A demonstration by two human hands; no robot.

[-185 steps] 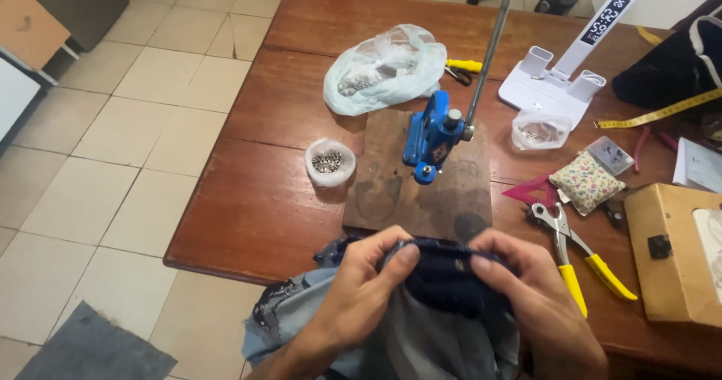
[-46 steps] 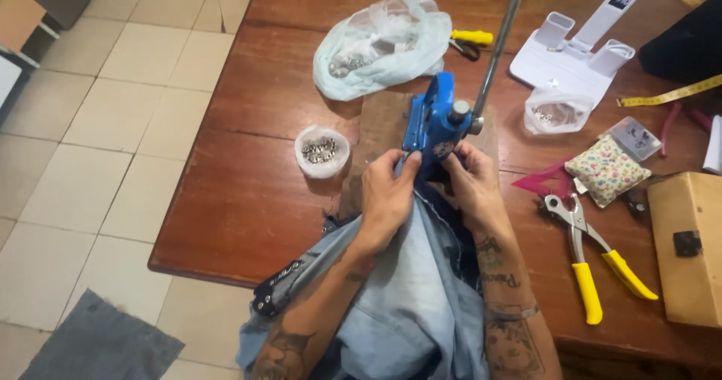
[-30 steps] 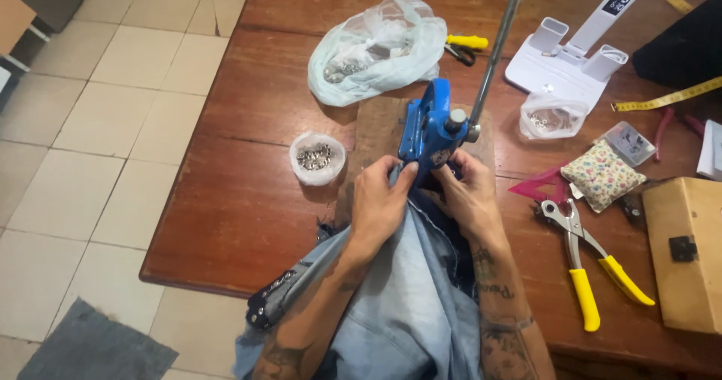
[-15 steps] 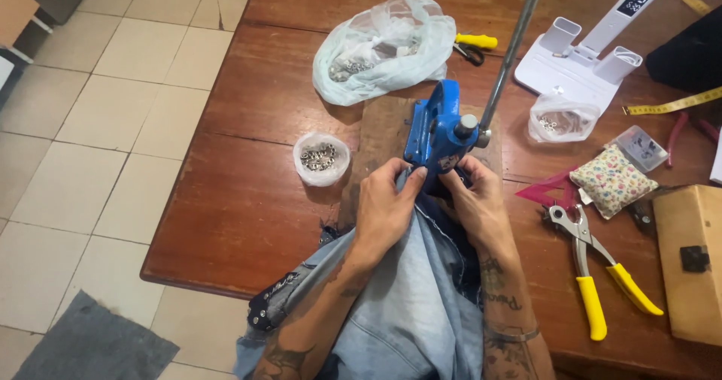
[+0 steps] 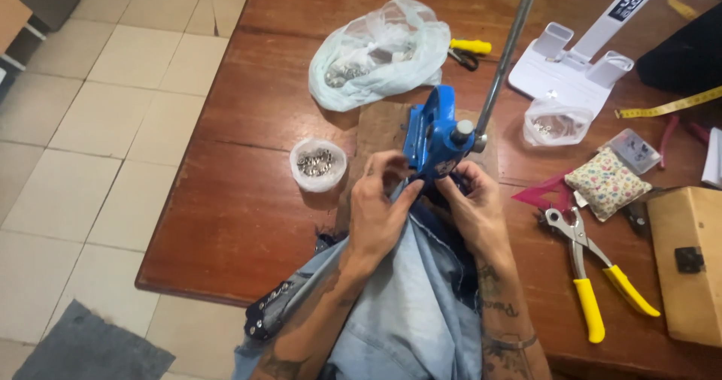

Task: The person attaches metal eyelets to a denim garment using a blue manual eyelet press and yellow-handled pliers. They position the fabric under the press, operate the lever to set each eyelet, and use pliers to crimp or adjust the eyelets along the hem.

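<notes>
At the near edge of the wooden table (image 5: 226, 199), both hands press a light-blue denim garment (image 5: 410, 305) up against the base of a blue hand press (image 5: 434, 136); the left hand (image 5: 380, 207) has its grip pinched together on the cloth's edge just under the press; the right hand (image 5: 474, 211) has its grip closed on the dark fabric beside it; a small cup of metal studs (image 5: 317, 164) stands just left; yellow-handled pliers (image 5: 594, 271) lie well to the right.

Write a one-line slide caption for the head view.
Both hands, left hand and right hand, hold denim garment under a blue hand press on a wooden table.
</notes>
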